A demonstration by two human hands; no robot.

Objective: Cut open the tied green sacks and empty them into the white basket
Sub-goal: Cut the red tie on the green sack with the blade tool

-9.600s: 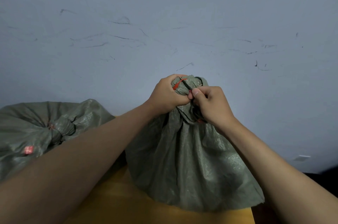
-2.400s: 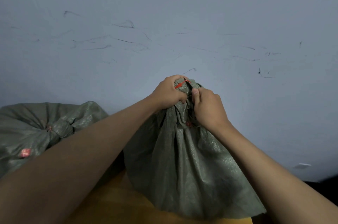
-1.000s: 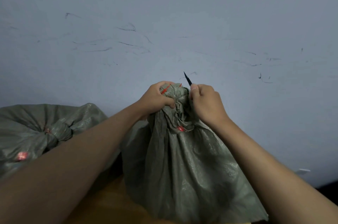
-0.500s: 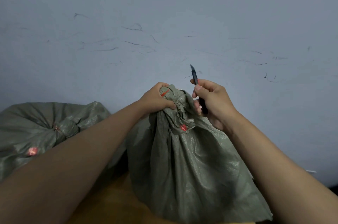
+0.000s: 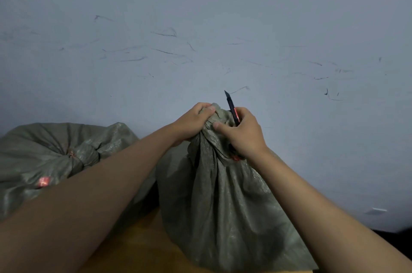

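A green woven sack [image 5: 225, 205] stands upright on the yellow wooden table [image 5: 142, 250] in front of me. My left hand [image 5: 194, 121] grips the bunched neck at the sack's top from the left. My right hand [image 5: 243, 134] holds a black utility knife [image 5: 230, 105] with its blade pointing up, and its thumb presses on the neck's right side. A scrap of red tie [image 5: 235, 158] shows under my right palm. A second green sack [image 5: 55, 161], tied shut with a red tie, lies at the left. The white basket is out of view.
A scuffed pale wall [image 5: 200, 38] rises close behind the sacks. The table's right edge ends just under the near sack, with dark floor [image 5: 396, 237] beyond it at the lower right.
The knife came out of the tied neck and rose clear above it. The red tie has gone from the sack's top. My right hand has now come back against the neck.
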